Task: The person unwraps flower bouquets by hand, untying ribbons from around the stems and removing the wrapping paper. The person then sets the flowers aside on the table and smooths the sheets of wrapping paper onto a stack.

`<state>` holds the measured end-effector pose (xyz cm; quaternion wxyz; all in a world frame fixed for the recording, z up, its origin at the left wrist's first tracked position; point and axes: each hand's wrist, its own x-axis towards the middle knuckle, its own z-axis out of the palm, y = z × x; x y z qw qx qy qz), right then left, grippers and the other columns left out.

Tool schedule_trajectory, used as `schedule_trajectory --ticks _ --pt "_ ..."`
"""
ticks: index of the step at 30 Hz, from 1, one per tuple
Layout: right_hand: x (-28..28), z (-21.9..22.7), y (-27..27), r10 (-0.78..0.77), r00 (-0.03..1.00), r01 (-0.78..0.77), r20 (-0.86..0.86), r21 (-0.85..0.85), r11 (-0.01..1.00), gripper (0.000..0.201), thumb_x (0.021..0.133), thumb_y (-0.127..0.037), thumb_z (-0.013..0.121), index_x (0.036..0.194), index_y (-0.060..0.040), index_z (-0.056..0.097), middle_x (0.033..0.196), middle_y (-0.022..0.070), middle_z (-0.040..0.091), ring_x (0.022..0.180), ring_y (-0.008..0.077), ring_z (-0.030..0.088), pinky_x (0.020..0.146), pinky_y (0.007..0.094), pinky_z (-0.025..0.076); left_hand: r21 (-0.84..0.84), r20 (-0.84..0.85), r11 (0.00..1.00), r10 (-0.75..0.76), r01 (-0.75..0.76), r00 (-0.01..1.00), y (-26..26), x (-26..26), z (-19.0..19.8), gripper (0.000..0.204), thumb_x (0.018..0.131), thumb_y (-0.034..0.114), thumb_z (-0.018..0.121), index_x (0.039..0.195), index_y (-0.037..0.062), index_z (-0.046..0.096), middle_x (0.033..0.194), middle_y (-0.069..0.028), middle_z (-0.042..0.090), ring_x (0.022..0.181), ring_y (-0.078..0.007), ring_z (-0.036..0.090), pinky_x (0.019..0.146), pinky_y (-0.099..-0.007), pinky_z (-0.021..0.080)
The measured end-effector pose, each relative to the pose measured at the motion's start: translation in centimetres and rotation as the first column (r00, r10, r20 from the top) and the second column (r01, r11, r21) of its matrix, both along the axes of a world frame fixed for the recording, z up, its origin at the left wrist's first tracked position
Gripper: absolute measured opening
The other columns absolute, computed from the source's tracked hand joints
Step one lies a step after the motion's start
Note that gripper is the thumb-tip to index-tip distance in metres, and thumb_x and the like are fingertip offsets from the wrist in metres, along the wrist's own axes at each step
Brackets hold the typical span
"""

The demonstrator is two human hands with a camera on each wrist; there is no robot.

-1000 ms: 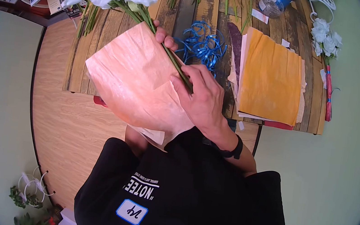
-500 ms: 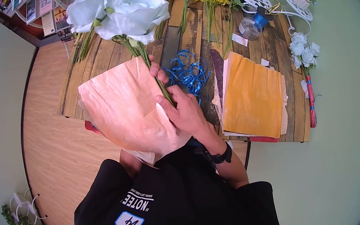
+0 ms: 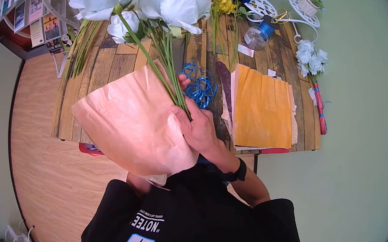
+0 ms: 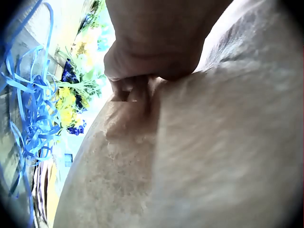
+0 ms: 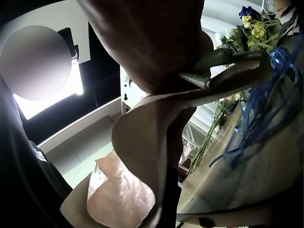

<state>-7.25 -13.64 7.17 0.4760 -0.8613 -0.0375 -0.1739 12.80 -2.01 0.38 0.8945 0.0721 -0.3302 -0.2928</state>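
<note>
My right hand (image 3: 198,129) pinches the green stems (image 3: 173,76) near their lower ends, thumb on top, along with the right edge of a pink wrapping paper (image 3: 130,117). Large white artificial roses (image 3: 175,1) top these stems, leaning to the upper left; one stem splays away from the rest. My left hand (image 3: 183,81) is mostly behind the paper, with fingertips showing past its edge beside the stems. In the left wrist view, that hand's curled fingers (image 4: 126,88) grip the paper. Stem ends (image 5: 197,80) stick out beneath the right hand in the right wrist view.
Tangled blue ribbon (image 3: 201,87) lies on the wooden table (image 3: 109,61) just beyond my hands. To its right is a stack of orange sheets (image 3: 264,110). Farther back stand a blue ribbon spool (image 3: 266,27) and yellow flowers (image 3: 227,0); a wrapped white bouquet (image 3: 321,106) lies at the right edge.
The head view has tilted up, so more rose heads and table show. One rose stem has spread left from the bunch. The left fingers show less around the stems; the right hand keeps its hold.
</note>
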Motion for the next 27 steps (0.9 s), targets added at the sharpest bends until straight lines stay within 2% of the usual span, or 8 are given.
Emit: schedule_trajectory --ticks 7,10,12,13,15,20,23,27 --pt "0.8 0.3 0.5 -0.031 0.999 0.032 -0.036 0.035 0.999 0.025 0.100 -0.025 0.064 0.114 -0.0046 0.063 0.072 0.0229 0.064 0.062 0.0418 0.065 0.053 0.0438 0.048 0.076 -0.025 0.995 0.073 -0.071 0.997 2.9 -0.8 -2.1 0.056 0.106 0.040 0.038 0.147 0.0023 0.039 0.117 -0.0231 0.061 0.117 -0.0434 0.059 0.107 -0.0612 0.041" --pt "1.4 -0.4 0.3 -0.051 0.999 0.052 -0.007 0.082 0.995 0.024 0.100 -0.027 0.064 0.108 -0.0039 0.065 0.066 0.0175 0.062 0.053 0.0319 0.063 0.050 0.0388 0.046 0.111 -0.019 0.988 0.111 -0.108 0.994 6.7 -5.1 -3.6 0.057 0.106 0.041 0.038 0.147 0.0021 0.039 0.117 -0.0242 0.062 0.118 -0.0444 0.059 0.108 -0.0629 0.040" --pt "1.6 -0.4 -0.9 -0.074 0.989 0.098 -0.128 0.193 0.976 0.026 0.101 -0.030 0.064 0.101 -0.0038 0.064 0.061 0.0079 0.058 0.050 0.0154 0.055 0.049 0.0323 0.043 0.153 -0.078 0.984 0.103 -0.090 0.992 7.9 -3.5 -5.6 0.059 0.104 0.045 0.043 0.146 0.0042 0.044 0.118 -0.0246 0.062 0.114 -0.0456 0.062 0.105 -0.0634 0.047" --pt "1.8 -0.3 -1.6 -0.076 0.989 0.099 -0.128 0.189 0.977 0.026 0.101 -0.030 0.064 0.101 -0.0038 0.064 0.061 0.0079 0.058 0.050 0.0154 0.055 0.049 0.0323 0.043 0.149 -0.079 0.985 0.102 -0.089 0.992 8.6 -3.3 -5.7 0.059 0.104 0.045 0.043 0.146 0.0042 0.044 0.118 -0.0246 0.062 0.114 -0.0456 0.062 0.105 -0.0634 0.047" --pt "2.8 0.2 -3.4 -0.186 0.977 0.208 -0.107 0.266 0.941 0.025 0.105 -0.029 0.059 0.099 -0.0049 0.066 0.065 -0.0071 0.049 0.053 0.0020 0.041 0.048 0.0217 0.031 0.083 -0.036 0.995 0.065 -0.062 0.997 9.9 -3.5 -6.2 0.059 0.105 0.045 0.041 0.147 0.0047 0.044 0.120 -0.0254 0.061 0.114 -0.0458 0.061 0.105 -0.0618 0.046" --pt "7.5 2.2 -9.1 -0.366 0.930 0.355 -0.039 0.352 0.866 0.029 0.105 -0.031 0.059 0.087 -0.0078 0.059 0.062 -0.0074 0.045 0.052 0.0005 0.034 0.046 0.0204 0.025 0.049 0.055 0.998 0.045 -0.048 0.997 12.3 -5.0 -9.3 0.062 0.106 0.049 0.034 0.155 0.0114 0.035 0.129 -0.0302 0.057 0.124 -0.0498 0.054 0.107 -0.0664 0.041" --pt "11.7 1.4 -13.1 -0.461 0.887 0.447 0.036 0.187 0.875 0.032 0.105 -0.029 0.058 0.081 -0.0080 0.056 0.062 -0.0073 0.046 0.053 0.0014 0.038 0.046 0.0228 0.028 0.109 0.020 0.993 -0.043 0.041 0.999 13.3 -6.2 -10.0 0.062 0.106 0.050 0.034 0.155 0.0131 0.034 0.132 -0.0318 0.054 0.127 -0.0518 0.051 0.104 -0.0658 0.044" --pt "17.4 1.4 -14.9 -0.550 0.801 0.586 0.236 -0.119 0.802 0.036 0.103 -0.033 0.058 0.089 0.0001 0.061 0.062 0.0120 0.054 0.057 0.0241 0.051 0.055 0.0389 0.040 0.054 -0.119 0.995 -0.077 0.083 0.990 12.0 -7.3 -9.9 0.063 0.104 0.047 0.041 0.150 0.0037 0.041 0.120 -0.0317 0.059 0.115 -0.0504 0.058 0.098 -0.0604 0.049"
